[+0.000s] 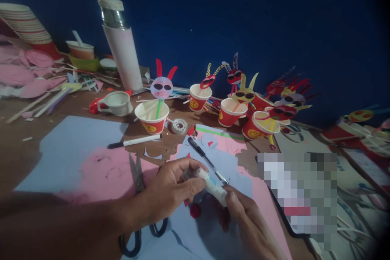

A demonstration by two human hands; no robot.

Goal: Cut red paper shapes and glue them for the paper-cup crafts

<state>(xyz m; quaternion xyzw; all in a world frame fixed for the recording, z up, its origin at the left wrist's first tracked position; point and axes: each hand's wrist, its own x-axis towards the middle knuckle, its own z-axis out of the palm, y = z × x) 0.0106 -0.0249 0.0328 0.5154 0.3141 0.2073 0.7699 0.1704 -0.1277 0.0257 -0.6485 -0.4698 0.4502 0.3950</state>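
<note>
Both my hands hold a short white tube with blue print, which looks like a glue stick (pixel 213 187). My left hand (pixel 175 187) pinches its upper left end between thumb and fingers. The fingers of my right hand (pixel 240 211) close round its lower right end. Beneath the hands lie pale blue paper (pixel 195 243) and a small round red piece (pixel 195 211). Black-handled scissors (pixel 138 178) lie partly hidden under my left wrist. A black gel pen (pixel 207 159) rests on the paper just beyond the tube.
Behind stand red-and-white paper cups (pixel 151 124) with paper faces on sticks. A white flask (pixel 123 55), a grey cup (pixel 117 105) and a tape roll (pixel 179 126) are farther back. A black-and-white marker (pixel 137 141) lies left, a blurred-out phone-like object (pixel 292 203) right.
</note>
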